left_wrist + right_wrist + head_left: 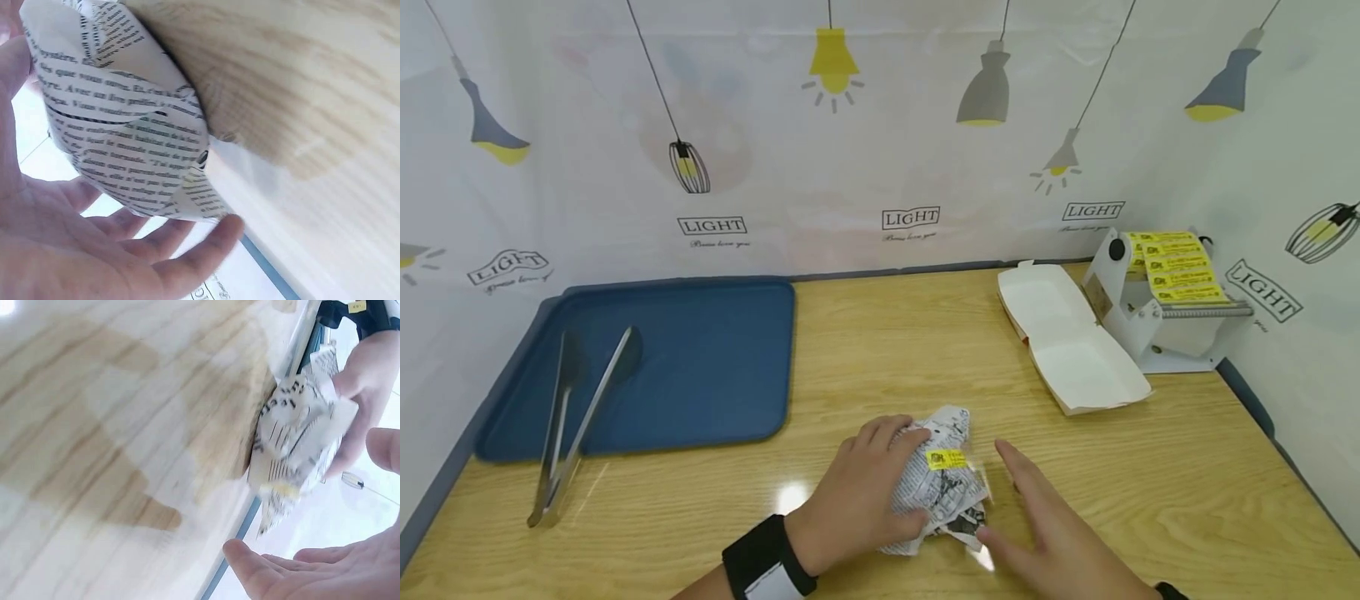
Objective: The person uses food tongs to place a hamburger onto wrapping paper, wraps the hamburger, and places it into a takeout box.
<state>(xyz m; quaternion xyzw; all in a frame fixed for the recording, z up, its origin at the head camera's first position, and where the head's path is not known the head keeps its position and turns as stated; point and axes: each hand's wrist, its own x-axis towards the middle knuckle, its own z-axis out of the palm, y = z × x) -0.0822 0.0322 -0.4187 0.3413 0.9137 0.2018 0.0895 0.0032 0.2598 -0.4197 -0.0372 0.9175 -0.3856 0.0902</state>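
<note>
A package wrapped in newsprint paper (946, 492) sits on the table in front of me, a yellow sticker (946, 459) on its top. My left hand (857, 496) grips it from the left, thumb on the near side and fingers over the far side. The left wrist view shows those fingers (200, 253) curved about the printed paper (125, 134). What the paper wraps is hidden. Just right of the package, my right hand (1056, 533) is spread with nothing in it. In the right wrist view its fingers (275, 569) are apart from the paper.
A blue tray (715, 358) lies at the left, with metal tongs (597, 408) across its front edge. Toward the right back, an opened white carton (1086, 362) stands against a label dispenser (1150, 333) loaded with yellow stickers. A printed curtain (820, 167) hangs behind the table.
</note>
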